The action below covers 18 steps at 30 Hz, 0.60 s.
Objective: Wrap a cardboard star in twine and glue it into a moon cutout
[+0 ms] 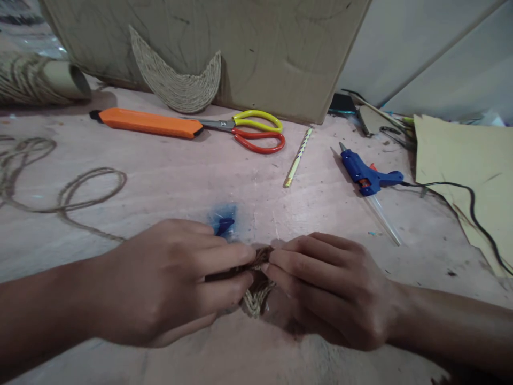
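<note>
- Pinching the small twine piece point(254, 305) from one side, the left hand point(160, 283) has its finger and thumb closed on it. This likely keeps the piece from slipping.
- The right hand point(332, 283) is closed too, with its fingertips bunched on the other side of the same piece. Two hands so close together probably help because the piece is so little.
- The twine piece is right between the two hands, low over the table point(200, 171). Its pointy bottom peeks out below the fingers. The hands hide the rest, so I cannot tell its whole shape.
- Loose twine point(102, 170) lies in loops beyond the left hand, and one end goes behind that hand. I cannot tell if it joins the piece. Lying loose, it should not tug.
- A fat twine roll point(28, 80) lies on its side, far past the left hand.
- Past both hands, the orange cutter point(150, 123) and the scissors point(228, 125) lie in a row, maybe to leave room for working.
- A twine moon shape point(180, 88) leans on the cardboard point(272, 48) behind them, so it looks safely out of the way.
- The pencil point(298, 159) and the blue glue gun point(360, 168) lie ahead of the right hand. The gun's tip points away from the fingers, which seems safer if it is hot.
</note>
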{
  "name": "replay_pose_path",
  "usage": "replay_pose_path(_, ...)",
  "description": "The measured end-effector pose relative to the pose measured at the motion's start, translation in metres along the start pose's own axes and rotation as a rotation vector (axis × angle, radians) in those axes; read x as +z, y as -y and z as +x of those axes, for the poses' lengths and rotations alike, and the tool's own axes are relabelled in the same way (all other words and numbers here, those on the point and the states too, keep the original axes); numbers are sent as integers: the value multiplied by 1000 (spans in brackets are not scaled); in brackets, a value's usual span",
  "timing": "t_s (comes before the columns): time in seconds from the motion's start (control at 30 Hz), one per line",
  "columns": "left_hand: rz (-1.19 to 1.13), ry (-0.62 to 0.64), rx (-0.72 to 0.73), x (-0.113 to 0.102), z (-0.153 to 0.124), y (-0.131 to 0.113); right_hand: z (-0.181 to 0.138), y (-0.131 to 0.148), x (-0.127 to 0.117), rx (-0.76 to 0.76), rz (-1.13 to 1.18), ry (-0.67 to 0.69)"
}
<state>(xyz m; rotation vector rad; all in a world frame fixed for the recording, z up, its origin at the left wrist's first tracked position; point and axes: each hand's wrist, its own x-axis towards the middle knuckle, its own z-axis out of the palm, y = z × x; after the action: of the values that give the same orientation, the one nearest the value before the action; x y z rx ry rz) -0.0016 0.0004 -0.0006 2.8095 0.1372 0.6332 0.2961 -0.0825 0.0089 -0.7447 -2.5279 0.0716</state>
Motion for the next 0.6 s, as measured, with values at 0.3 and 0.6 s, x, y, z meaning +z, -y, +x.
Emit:
replay_pose_path(0.3, -28, 13, -12, 2, -1, 1, 6, 3, -10, 16, 51, 103)
replay_pose_path(0.6, 5, -28, 29, -2, 4, 1, -9, -7, 5, -29, 8, -67)
